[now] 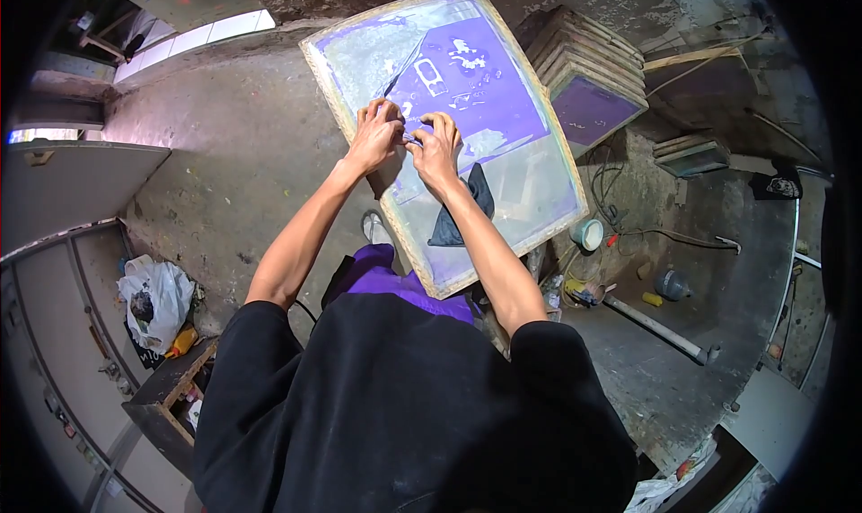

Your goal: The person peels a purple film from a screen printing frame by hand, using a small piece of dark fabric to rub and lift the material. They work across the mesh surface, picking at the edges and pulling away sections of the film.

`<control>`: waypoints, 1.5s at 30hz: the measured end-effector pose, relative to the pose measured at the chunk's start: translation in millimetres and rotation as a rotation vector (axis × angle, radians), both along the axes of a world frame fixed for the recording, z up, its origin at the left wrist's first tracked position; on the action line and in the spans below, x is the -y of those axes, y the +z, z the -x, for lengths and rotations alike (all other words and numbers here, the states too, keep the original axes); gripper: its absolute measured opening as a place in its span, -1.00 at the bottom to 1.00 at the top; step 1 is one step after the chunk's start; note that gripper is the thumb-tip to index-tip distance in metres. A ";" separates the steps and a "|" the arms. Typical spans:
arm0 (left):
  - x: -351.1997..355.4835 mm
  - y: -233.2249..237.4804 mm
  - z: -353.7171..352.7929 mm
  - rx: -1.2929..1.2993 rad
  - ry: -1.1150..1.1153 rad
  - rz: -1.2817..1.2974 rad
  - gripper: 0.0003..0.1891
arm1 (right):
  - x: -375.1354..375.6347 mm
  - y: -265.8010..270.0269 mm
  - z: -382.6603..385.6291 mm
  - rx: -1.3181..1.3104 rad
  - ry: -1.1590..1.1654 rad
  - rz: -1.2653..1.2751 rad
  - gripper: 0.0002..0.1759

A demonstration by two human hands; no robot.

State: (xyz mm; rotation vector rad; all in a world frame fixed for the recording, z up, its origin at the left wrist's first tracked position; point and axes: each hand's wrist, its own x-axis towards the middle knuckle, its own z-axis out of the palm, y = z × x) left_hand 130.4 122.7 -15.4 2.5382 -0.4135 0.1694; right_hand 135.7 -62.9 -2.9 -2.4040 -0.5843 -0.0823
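Note:
A wooden-framed printing screen (516, 185) lies tilted before me, its mesh partly covered by a purple layer with pale cut-out shapes. Over its left part, my left hand (377, 136) is closed in a pinch by the layer's edge. My right hand (437, 149) is close beside it, fingers bent together above the lower purple area. Something thin and small shows between the fingertips, too little visible to name. A dark cloth (469, 210) rests on the mesh beside my right forearm.
Several stacked screens (593, 82) stand at the upper right. A white tub (587, 235), a hose (664, 233), a pipe (655, 329) and a plastic bottle (672, 285) are to the right. A white plastic bag (157, 302) sits on the left by a wooden box (171, 387).

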 end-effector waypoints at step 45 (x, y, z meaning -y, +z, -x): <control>-26.7 8.8 -15.3 -0.046 -0.096 -0.021 -0.77 | -7.4 5.5 -5.5 -0.002 -0.075 -0.022 -0.70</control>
